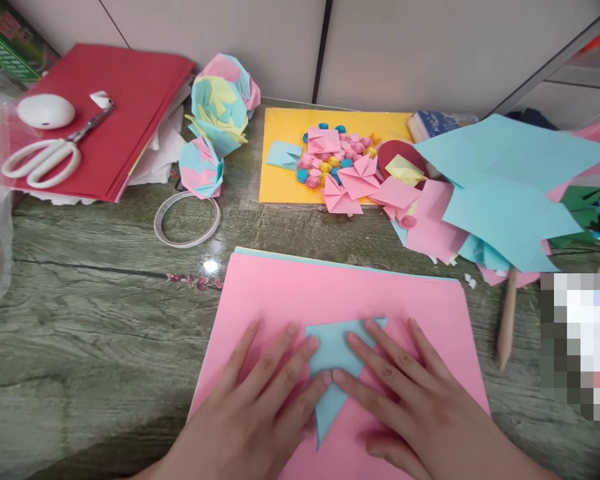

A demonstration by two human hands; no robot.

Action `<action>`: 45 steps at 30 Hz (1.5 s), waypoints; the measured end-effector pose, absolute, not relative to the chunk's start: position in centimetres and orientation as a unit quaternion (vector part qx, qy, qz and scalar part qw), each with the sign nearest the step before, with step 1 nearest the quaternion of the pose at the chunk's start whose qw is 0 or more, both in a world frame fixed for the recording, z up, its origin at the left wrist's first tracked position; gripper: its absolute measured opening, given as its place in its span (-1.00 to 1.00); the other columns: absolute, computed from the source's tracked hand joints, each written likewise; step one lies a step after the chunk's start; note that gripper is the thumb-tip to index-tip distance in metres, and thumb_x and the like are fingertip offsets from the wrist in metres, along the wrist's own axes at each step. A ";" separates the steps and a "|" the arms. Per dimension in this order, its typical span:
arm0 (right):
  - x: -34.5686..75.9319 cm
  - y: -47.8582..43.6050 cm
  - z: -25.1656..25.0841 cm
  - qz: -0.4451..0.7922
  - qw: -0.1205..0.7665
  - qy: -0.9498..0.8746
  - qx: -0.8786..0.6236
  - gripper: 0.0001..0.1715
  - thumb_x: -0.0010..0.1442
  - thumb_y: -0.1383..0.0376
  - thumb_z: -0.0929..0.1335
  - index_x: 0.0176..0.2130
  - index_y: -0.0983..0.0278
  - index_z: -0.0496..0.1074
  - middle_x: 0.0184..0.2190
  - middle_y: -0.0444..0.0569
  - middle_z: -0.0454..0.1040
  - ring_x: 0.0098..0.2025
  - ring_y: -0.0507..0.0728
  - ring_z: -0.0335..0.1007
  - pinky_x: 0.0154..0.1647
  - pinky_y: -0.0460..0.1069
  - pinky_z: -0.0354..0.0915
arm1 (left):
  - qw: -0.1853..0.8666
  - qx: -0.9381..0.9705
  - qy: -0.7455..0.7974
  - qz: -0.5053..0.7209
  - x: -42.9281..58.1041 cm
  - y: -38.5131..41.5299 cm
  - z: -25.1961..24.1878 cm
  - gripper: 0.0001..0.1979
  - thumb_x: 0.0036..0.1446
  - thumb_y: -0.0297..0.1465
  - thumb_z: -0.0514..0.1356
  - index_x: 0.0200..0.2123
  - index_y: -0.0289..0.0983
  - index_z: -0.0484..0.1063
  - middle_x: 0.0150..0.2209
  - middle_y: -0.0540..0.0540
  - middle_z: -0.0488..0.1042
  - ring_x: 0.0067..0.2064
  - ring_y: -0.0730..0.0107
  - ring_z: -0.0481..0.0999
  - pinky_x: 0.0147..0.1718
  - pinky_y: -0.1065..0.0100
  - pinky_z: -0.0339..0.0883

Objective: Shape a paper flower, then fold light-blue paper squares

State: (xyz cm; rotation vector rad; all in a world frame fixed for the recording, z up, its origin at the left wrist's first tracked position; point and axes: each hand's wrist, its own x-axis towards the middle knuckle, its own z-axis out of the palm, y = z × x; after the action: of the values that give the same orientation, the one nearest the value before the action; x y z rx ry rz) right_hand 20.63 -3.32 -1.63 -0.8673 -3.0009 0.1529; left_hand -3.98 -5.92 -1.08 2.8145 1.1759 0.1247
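A light-blue folded paper triangle (333, 343) lies on a stack of pink paper sheets (280, 290). My left hand (253, 400) rests flat from the left, fingers spread, with fingertips on the triangle's left edge and middle. From the other side my right hand (405, 393) lies with its fingers apart, pressing the triangle's right part. The two hands almost meet at the centre of the blue paper. Parts of the triangle's edges are hidden under the fingers.
Scissors (45, 160) and a white earbud case (46, 111) lie on red paper (125, 80). A tape roll (156, 223) sits near folded paper balls (217, 110). Behind are a yellow sheet (280, 187) with paper pieces, blue cut paper (510, 200) and a wooden stick (506, 327).
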 end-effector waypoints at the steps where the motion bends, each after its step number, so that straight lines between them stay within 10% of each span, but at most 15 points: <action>1: 20.6 -3.3 -1.6 0.048 0.006 -0.960 -0.277 -0.28 0.11 -0.01 0.24 0.19 0.10 0.00 0.20 -0.02 0.05 0.25 0.31 -0.20 0.19 0.31 -0.38 | 0.045 0.920 0.388 0.040 -4.0 -6.0 -1.1 -0.52 0.14 -0.20 0.02 0.13 -0.11 0.12 0.17 -0.07 0.15 0.20 0.08 0.03 0.13 -0.09 -0.21; 33: 20.7 -3.5 -1.5 0.074 0.011 -0.953 -0.292 -0.31 0.11 0.01 0.25 0.18 0.08 0.02 0.23 -0.07 -0.03 0.26 0.27 -0.25 0.19 0.30 -0.38 | 0.071 0.892 0.438 0.092 -3.9 -5.4 -1.2 -0.55 0.12 -0.27 0.06 0.09 -0.19 0.21 0.07 -0.05 0.31 0.15 0.12 0.10 0.15 -0.16 -0.40; 45: 20.9 -3.9 -1.6 0.038 0.009 -0.953 -0.301 -0.28 0.16 0.04 0.20 0.18 0.37 0.04 0.21 0.06 0.01 0.26 0.27 -0.24 0.21 0.28 -0.37 | 0.086 0.888 0.444 0.085 -3.8 -5.4 -0.7 -0.58 0.14 -0.30 0.04 0.09 -0.17 0.22 0.07 0.01 0.30 0.13 0.11 0.11 0.15 -0.17 -0.41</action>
State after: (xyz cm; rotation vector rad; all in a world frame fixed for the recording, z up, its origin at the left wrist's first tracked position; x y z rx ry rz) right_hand 20.88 -3.93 -1.59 -0.9401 -2.9765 0.1200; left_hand -3.79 -5.39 -0.70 2.6465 1.3226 0.2526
